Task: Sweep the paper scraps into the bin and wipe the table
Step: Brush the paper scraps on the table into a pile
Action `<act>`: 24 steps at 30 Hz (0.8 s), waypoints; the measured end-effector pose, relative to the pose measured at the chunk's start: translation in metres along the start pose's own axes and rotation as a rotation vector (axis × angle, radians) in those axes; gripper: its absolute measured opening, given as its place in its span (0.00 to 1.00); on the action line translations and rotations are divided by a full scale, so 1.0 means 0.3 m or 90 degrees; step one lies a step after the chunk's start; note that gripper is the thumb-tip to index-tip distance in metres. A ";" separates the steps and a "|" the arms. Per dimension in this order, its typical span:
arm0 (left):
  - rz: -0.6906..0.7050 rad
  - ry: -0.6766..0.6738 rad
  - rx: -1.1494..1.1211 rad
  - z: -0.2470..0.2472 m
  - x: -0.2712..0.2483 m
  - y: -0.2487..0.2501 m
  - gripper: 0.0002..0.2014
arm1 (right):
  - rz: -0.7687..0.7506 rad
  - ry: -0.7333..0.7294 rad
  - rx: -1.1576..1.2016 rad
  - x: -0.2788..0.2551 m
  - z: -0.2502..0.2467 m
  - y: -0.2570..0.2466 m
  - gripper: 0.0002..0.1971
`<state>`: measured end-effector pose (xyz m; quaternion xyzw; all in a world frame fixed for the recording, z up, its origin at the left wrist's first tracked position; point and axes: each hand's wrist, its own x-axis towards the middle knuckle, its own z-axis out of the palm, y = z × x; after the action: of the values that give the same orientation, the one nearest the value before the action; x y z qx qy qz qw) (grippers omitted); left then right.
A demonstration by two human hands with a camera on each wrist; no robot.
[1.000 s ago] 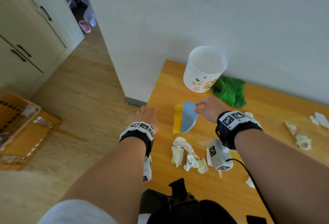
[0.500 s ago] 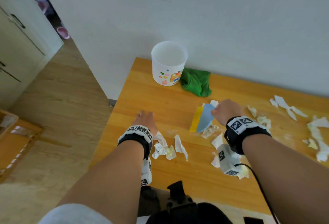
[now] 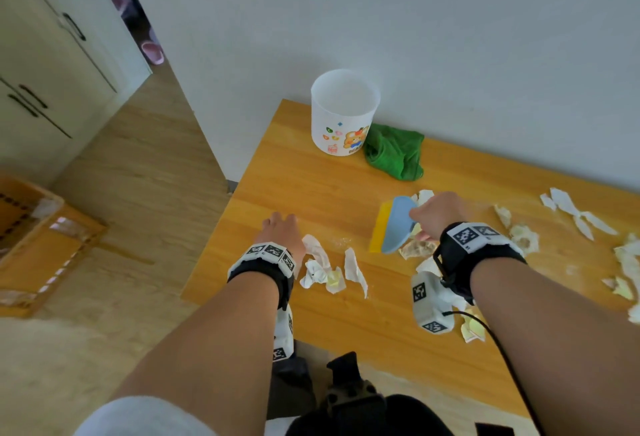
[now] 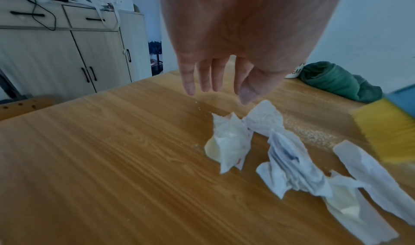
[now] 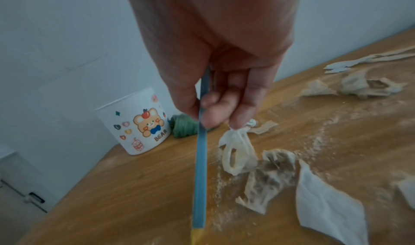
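While my right hand [image 3: 437,215] pinches the blue handle of the small brush [image 3: 394,226], its yellow bristles point to my left side, toward a little group of paper scraps [image 3: 330,267] near the front edge of the table [image 3: 277,172]. My left hand [image 3: 282,233] is released, the fingers straight and loose, just above the wood beside these scraps, and it holds nothing.

I judge the task is only at its beginning. The white bin [image 3: 343,113] with the bear picture stands upright at the far left corner, and what I can see of its inside looks empty. Scraps lie in many places: the group by my left hand, some just beside and under my right hand, and more pieces [image 3: 575,210] spread far to the right. Fine crumbs [image 5: 224,183] also cover the wood near the brush. The green cloth [image 3: 394,151] lies crumpled next to the bin and touches it or nearly so; it seems not yet used. So almost all the sweeping is left, and the whole wiping after it.
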<state>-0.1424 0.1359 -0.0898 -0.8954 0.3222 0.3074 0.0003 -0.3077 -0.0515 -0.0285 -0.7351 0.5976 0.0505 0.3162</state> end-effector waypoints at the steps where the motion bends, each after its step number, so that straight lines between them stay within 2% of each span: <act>1: 0.000 -0.001 0.002 0.002 -0.003 -0.003 0.26 | 0.011 0.015 -0.032 0.000 -0.004 0.013 0.09; 6: 0.001 -0.007 0.000 -0.006 -0.004 0.008 0.26 | 0.050 0.093 -0.159 -0.001 -0.067 0.045 0.13; 9: -0.002 -0.015 0.003 -0.020 -0.009 0.010 0.27 | 0.008 0.094 -0.089 -0.008 -0.086 0.015 0.13; 12: -0.015 -0.012 -0.002 -0.026 -0.014 -0.014 0.27 | -0.047 0.031 0.047 -0.035 -0.077 -0.063 0.18; 18: -0.060 -0.005 -0.039 -0.013 -0.050 -0.114 0.26 | -0.119 -0.119 0.170 -0.108 0.029 -0.244 0.09; 21: -0.059 -0.001 -0.054 0.017 -0.076 -0.171 0.28 | -0.145 -0.206 0.198 -0.147 0.120 -0.298 0.11; 24: -0.035 0.014 -0.063 0.038 -0.101 -0.202 0.29 | -0.165 -0.236 0.206 -0.168 0.208 -0.323 0.10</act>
<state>-0.1321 0.2037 -0.0943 -0.9062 0.2816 0.3130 -0.0394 -0.2147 0.0323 -0.0161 -0.7237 0.4309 0.0471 0.5370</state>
